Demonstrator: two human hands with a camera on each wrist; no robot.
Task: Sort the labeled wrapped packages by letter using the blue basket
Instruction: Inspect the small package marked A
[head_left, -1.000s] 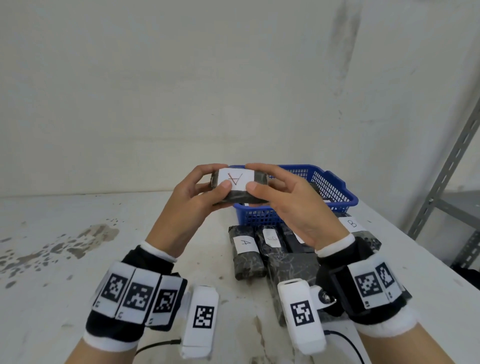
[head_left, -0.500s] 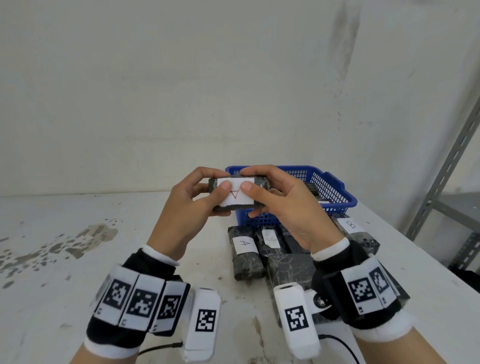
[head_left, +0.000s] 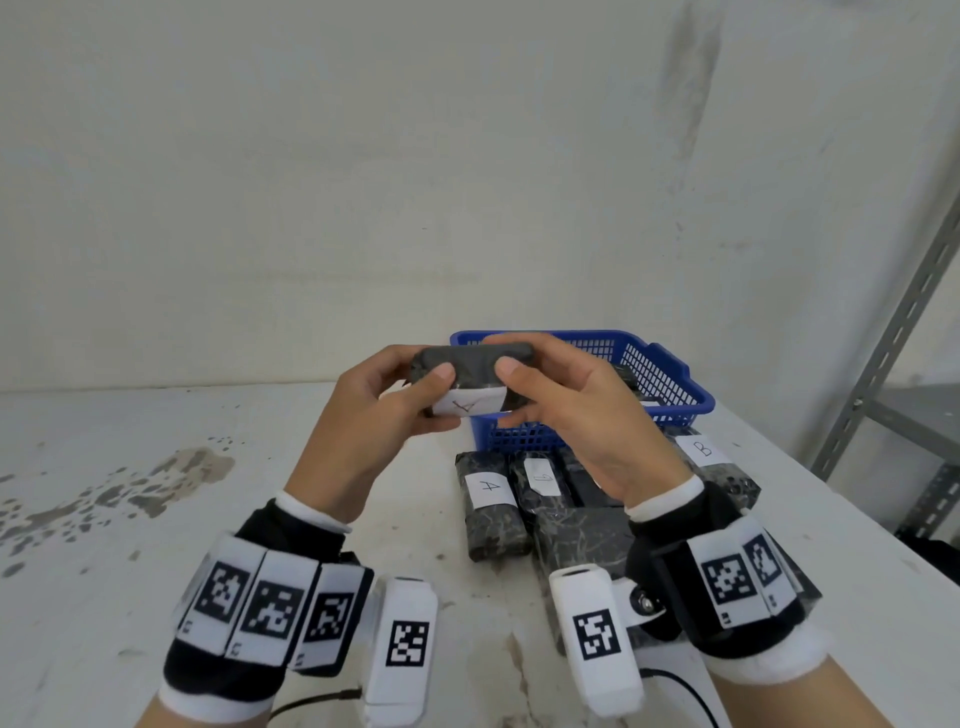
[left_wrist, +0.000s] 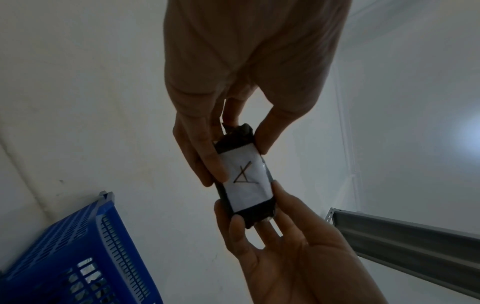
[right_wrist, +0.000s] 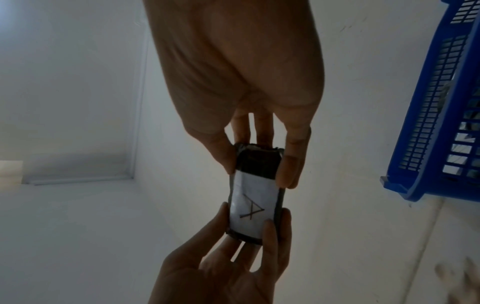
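A dark wrapped package (head_left: 470, 371) with a white label marked A (left_wrist: 246, 178) is held in the air in front of the blue basket (head_left: 670, 382). My left hand (head_left: 415, 387) pinches its left end and my right hand (head_left: 530, 382) pinches its right end. The label now faces down and towards me, as the right wrist view also shows on the package (right_wrist: 253, 207). On the table below lie more wrapped packages: one labelled A (head_left: 491, 506), one with an unclear label (head_left: 540, 480), and one labelled B (head_left: 709, 460). Others lie partly hidden behind my right wrist.
The white table (head_left: 130, 519) has grey stains at its left. A grey metal shelf frame (head_left: 893, 332) stands at the right beyond the table's edge. A plain wall rises close behind the basket. The basket holds further dark packages (head_left: 626, 376), mostly hidden.
Both hands have rolled the held package so its A label turned from facing me on top to facing downward. The hands stayed at much the same height.
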